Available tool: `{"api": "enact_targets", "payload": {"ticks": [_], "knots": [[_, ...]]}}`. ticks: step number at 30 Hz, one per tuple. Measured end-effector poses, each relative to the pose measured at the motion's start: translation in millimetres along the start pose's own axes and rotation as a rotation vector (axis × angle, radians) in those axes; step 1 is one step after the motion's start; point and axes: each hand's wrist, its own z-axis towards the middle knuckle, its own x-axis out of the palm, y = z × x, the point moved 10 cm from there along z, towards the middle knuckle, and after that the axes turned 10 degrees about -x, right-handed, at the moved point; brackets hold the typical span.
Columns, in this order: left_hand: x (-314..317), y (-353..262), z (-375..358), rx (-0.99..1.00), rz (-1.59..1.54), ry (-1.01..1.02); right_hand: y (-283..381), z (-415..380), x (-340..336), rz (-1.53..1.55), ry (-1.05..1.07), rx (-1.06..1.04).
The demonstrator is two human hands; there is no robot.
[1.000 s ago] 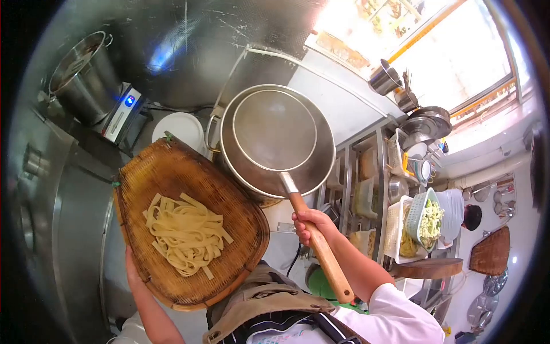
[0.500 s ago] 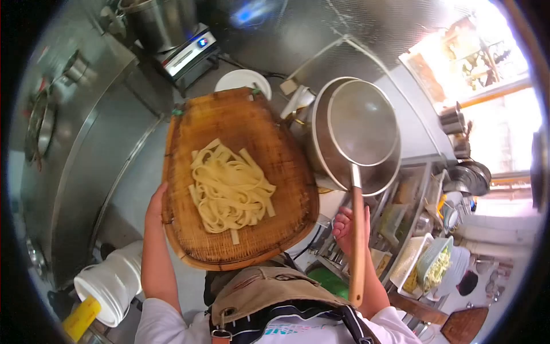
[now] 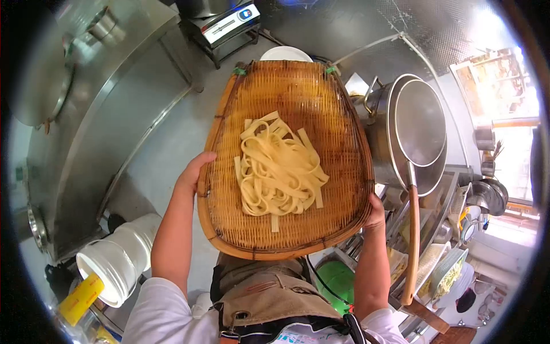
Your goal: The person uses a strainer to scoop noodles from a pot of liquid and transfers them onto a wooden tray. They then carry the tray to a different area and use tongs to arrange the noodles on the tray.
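Between my hands is a woven bamboo tray [image 3: 338, 229], held out in front of my waist. A heap of wide flat noodles [image 3: 281, 166] lies in its middle. My left hand [image 3: 199, 169] grips the tray's left rim, thumb on top and the other fingers hidden beneath. On the right rim, near its lower corner, my right hand [image 3: 375, 212] is closed round the edge, its fingers partly out of sight. To the right of the tray stands a large steel pot [image 3: 381, 123], with a long-handled strainer [image 3: 421, 123] resting across its mouth.
White buckets [image 3: 106, 269] stand at lower left below a steel counter [image 3: 114, 103]. A digital appliance [image 3: 232, 24] sits on a low stand at the top. A green tub [image 3: 335, 281] is on the floor near my legs. Shredded vegetables [image 3: 450, 278] fill a container at right.
My right hand, apart from the tray near the strainer's handle before, now grips the tray's right rim. The camera view has shifted, and the tray is more level and further right in view.
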Motion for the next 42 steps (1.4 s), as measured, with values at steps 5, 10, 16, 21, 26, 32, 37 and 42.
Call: {"api": "enact_targets", "payload": {"ticks": [5, 10, 16, 21, 26, 32, 37, 42], "knots": [[8.8, 3.9, 0.1, 0.062, -0.044, 0.139, 4.3, 5.0, 7.7, -0.108, -0.01, -0.025], [-1.6, 16.6, 9.3, 0.057, -0.024, 0.198, -2.1, -0.7, -18.3, -0.161, -0.152, -0.08], [-3.6, 20.8, -5.9, 0.135, -0.015, 0.075, -9.4, 10.8, 14.6, -0.095, 0.135, -0.065], [0.4, 15.3, -15.4, 0.21, 0.064, -0.014, 29.9, 33.3, -63.0, -0.421, 0.039, -0.208], [-28.2, 53.6, -60.5, 0.255, -0.031, -0.189, 40.9, 14.3, 1.8, -0.433, 0.158, -0.139], [-29.6, 100.1, -122.3, 0.435, -0.328, -0.132, 30.2, 40.4, 140.2, -0.42, 0.72, 0.13], [-43.6, 208.3, -188.6, 0.506, -0.597, -0.364, -46.2, 131.8, 70.4, -0.32, 0.657, 0.438], [-157.0, 410.0, -279.4, 0.598, -0.78, -0.541, -230.6, 73.5, 58.7, -0.497, 0.605, 0.883]]}}
